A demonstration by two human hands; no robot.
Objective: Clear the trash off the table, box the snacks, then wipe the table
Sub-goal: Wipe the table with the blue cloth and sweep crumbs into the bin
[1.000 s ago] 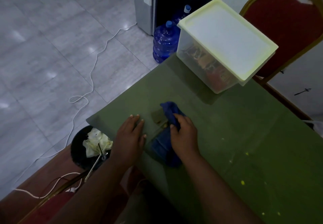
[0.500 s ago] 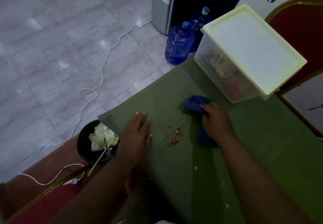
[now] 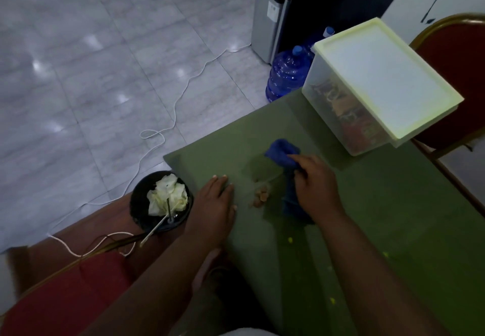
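My right hand (image 3: 316,190) holds a blue cloth (image 3: 282,152) on the green table (image 3: 380,230); the cloth bunches up beyond my fingers and runs under my palm. A small heap of brown crumbs (image 3: 259,196) lies just left of the cloth. My left hand (image 3: 214,203) rests flat, fingers straight, at the table's left edge. The clear snack box (image 3: 343,115) with its pale lid (image 3: 380,78) closed stands at the far right corner. Below the table edge stands a black bin (image 3: 143,204) holding crumpled white paper (image 3: 168,196).
Small yellow specks (image 3: 290,240) dot the near part of the table. A red chair (image 3: 456,68) stands behind the box and another red seat (image 3: 65,301) is near left. Blue water bottles (image 3: 286,73) and a white cable (image 3: 168,128) lie on the tiled floor.
My right hand slid the cloth right and away, uncovering the brown crumbs, then came slightly back toward them. My left hand stayed flat at the edge.
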